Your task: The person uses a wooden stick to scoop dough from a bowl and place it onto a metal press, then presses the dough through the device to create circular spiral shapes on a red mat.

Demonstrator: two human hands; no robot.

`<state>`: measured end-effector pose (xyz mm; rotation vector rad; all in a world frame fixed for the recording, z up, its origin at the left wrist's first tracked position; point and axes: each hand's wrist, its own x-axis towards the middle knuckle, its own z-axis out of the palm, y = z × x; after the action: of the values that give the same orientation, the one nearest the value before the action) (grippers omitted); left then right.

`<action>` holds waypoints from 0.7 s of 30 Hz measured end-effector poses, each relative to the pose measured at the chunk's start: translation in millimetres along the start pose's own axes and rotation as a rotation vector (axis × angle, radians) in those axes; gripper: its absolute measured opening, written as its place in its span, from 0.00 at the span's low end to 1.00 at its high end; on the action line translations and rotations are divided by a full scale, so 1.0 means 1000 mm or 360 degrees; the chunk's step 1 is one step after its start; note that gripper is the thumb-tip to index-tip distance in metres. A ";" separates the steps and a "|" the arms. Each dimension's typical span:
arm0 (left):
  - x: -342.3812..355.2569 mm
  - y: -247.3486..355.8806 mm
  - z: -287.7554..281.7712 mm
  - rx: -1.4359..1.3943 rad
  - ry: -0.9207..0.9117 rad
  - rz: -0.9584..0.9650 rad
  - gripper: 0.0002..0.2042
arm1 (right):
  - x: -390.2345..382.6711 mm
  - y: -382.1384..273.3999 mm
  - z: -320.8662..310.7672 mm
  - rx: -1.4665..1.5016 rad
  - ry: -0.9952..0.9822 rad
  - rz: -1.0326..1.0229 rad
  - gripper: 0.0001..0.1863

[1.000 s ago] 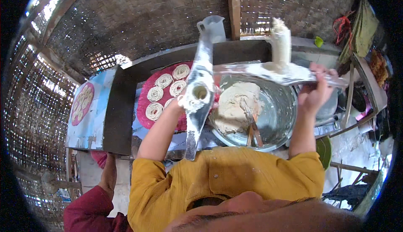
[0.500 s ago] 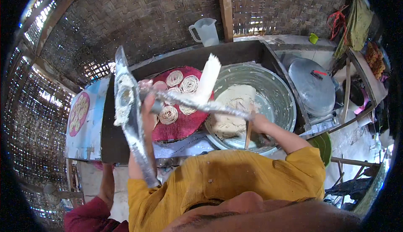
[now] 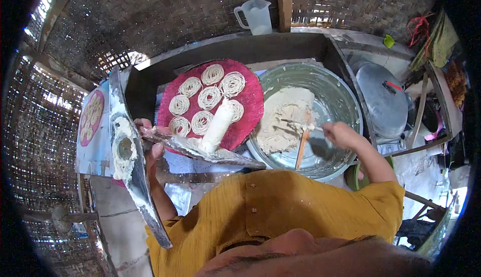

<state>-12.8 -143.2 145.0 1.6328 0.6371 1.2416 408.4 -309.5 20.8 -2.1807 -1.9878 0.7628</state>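
Note:
My left hand [image 3: 153,149] holds a two-part metal press [image 3: 129,167]: one long arm has a dough-smeared hollow barrel, and the other lies crosswise with a white, dough-coated cylinder [image 3: 217,126] standing out of it, over a round red mat [image 3: 173,86] bearing several coiled noodle nests [image 3: 231,84]. To the right, my right hand [image 3: 338,134] is closed on a thin metal utensil [image 3: 295,123] over a mound of pale dough [image 3: 280,104] in a wide metal basin [image 3: 351,96]. A wooden stick [image 3: 301,152] leans in the basin.
A dark trough [image 3: 185,49] surrounds mat and basin. A clear pitcher [image 3: 258,16] stands behind it. At left is a blue board [image 3: 85,159] with a pink mat of nests [image 3: 91,116]; at right, a large lidded pot [image 3: 381,106]. Woven walls enclose the corner.
My right hand has let go of the press and moved down to a utensil at the basin. My left hand has shifted the press leftward and lower. The other person's arm is no longer visible.

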 end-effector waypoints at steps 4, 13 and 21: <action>0.000 -0.014 -0.009 -0.0057 -0.0135 0.0151 0.19 | 0.020 0.032 0.008 -0.0211 0.0202 0.0127 0.11; -0.006 -0.011 -0.012 -0.0078 -0.0177 0.0095 0.20 | 0.054 0.049 0.069 -0.0219 0.0038 0.0174 0.08; -0.014 -0.007 -0.013 -0.0126 -0.0143 -0.0068 0.23 | 0.049 0.030 0.086 0.0121 -0.0197 0.0160 0.13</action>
<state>-28.9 -146.9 133.4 1.5924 0.5574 1.1421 401.1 -289.0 -80.9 -2.2550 -1.8802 0.9929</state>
